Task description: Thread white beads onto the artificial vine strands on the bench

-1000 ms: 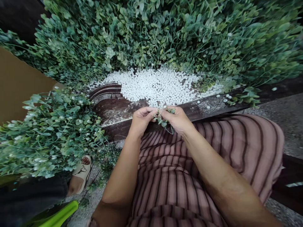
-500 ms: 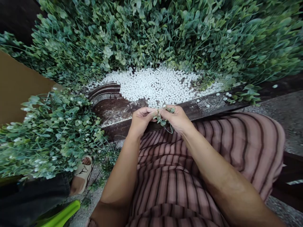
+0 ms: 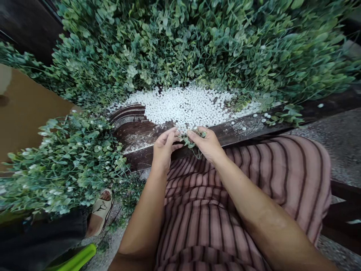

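Note:
A small green leafy sprig (image 3: pixel 190 142) is pinched in my right hand (image 3: pixel 207 144), just above my striped lap. My left hand (image 3: pixel 163 146) is beside it, fingers loosened and spread toward the sprig, its fingertips touching or nearly touching the leaves. Just beyond both hands lies a heap of small white beads (image 3: pixel 188 106) on a dark wooden ledge (image 3: pixel 135 135). A thick mass of green foliage (image 3: pixel 180 49) rises behind the beads.
A second pile of leafy sprigs with white buds (image 3: pixel 62 162) lies at the left. Another person's sandalled foot (image 3: pixel 100 210) and dark trouser leg are at lower left, by a lime-green object (image 3: pixel 76 259). Gravel ground shows at the right.
My left hand's fingers have loosened from the pinch and opened beside the sprig. The view has shifted slightly; my right hand still holds the sprig.

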Demonstrator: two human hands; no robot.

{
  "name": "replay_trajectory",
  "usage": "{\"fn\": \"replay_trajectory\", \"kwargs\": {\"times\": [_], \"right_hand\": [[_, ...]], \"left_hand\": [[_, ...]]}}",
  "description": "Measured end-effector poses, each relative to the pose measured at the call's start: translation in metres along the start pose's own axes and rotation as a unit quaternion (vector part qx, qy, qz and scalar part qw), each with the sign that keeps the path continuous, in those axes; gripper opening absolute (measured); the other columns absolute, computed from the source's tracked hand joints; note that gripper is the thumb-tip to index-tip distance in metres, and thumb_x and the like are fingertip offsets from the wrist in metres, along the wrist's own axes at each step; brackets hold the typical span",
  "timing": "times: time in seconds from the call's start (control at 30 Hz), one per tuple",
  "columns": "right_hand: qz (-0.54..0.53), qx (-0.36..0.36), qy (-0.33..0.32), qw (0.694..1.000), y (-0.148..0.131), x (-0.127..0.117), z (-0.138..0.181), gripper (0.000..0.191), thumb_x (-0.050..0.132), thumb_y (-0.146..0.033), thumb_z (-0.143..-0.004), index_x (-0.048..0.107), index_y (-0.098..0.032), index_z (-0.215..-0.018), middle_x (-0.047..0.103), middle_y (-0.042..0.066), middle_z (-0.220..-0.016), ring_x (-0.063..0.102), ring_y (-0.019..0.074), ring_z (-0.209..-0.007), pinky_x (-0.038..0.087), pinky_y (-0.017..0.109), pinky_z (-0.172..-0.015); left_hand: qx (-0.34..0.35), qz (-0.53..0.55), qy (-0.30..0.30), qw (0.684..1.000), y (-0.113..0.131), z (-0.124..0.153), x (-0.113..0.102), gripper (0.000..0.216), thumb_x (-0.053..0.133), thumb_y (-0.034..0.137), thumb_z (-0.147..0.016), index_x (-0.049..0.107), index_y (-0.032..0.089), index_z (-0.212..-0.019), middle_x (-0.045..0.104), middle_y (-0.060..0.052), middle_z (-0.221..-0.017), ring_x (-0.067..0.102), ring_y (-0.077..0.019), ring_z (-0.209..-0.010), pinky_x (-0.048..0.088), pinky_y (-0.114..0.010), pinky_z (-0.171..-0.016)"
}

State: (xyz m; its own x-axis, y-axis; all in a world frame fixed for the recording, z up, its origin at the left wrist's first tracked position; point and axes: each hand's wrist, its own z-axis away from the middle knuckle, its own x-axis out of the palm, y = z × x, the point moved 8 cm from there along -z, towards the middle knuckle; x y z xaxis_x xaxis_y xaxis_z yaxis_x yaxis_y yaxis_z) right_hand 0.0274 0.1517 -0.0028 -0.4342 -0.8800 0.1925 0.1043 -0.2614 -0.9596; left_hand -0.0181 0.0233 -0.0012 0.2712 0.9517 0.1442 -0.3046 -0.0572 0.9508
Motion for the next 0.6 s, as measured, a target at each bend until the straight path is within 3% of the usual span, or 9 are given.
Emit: {"fn": "replay_trajectory", "kwargs": {"times": [0.17,0.3,0.43,0.6], "right_hand": [[-0.008,-0.01,-0.003,1.0,-0.003,0.0,0.004,0.042,0.072,-0.047,-0.055,0.044,-0.018,-0.062,0.049,-0.004,-0.061,0.046,0.009,-0.06,0.038,0.021,-0.057],[-0.024,-0.006,-0.037,0.999,-0.006,0.005,0.009,0.038,0.075,-0.04,-0.052,0.049,-0.017,-0.067,0.056,-0.001,-0.071,0.052,0.0105,-0.066,0.043,0.023,-0.063],[0.012,-0.028,-0.058,0.998,-0.009,0.008,0.014,0.025,0.068,-0.032,-0.06,0.059,-0.016,-0.078,0.059,0.0,-0.071,0.053,0.0118,-0.065,0.044,0.024,-0.063],[0.098,-0.083,-0.046,0.991,-0.011,0.009,0.016,0.012,0.06,-0.026,-0.07,0.064,-0.017,-0.077,0.063,0.003,-0.08,0.057,0.0164,-0.077,0.043,0.03,-0.075]], "left_hand": [[0.031,-0.053,-0.022,0.998,0.005,0.011,0.005,0.037,0.076,0.04,-0.055,0.067,0.018,-0.083,0.067,-0.001,-0.075,0.056,-0.0087,-0.063,0.047,-0.019,-0.054],[0.028,-0.017,-0.007,0.999,0.005,0.008,0.01,0.029,0.077,0.037,-0.054,0.065,0.017,-0.07,0.063,0.002,-0.064,0.052,-0.0057,-0.054,0.043,-0.017,-0.05],[0.017,0.013,0.005,1.0,0.002,0.006,0.007,0.027,0.078,0.034,-0.052,0.065,0.018,-0.07,0.063,0.002,-0.067,0.053,-0.0065,-0.058,0.044,-0.018,-0.055],[0.042,0.001,0.009,0.999,0.003,0.009,0.004,0.02,0.075,0.029,-0.056,0.068,0.018,-0.07,0.064,0.0,-0.077,0.056,-0.0097,-0.071,0.045,-0.021,-0.064]]}}
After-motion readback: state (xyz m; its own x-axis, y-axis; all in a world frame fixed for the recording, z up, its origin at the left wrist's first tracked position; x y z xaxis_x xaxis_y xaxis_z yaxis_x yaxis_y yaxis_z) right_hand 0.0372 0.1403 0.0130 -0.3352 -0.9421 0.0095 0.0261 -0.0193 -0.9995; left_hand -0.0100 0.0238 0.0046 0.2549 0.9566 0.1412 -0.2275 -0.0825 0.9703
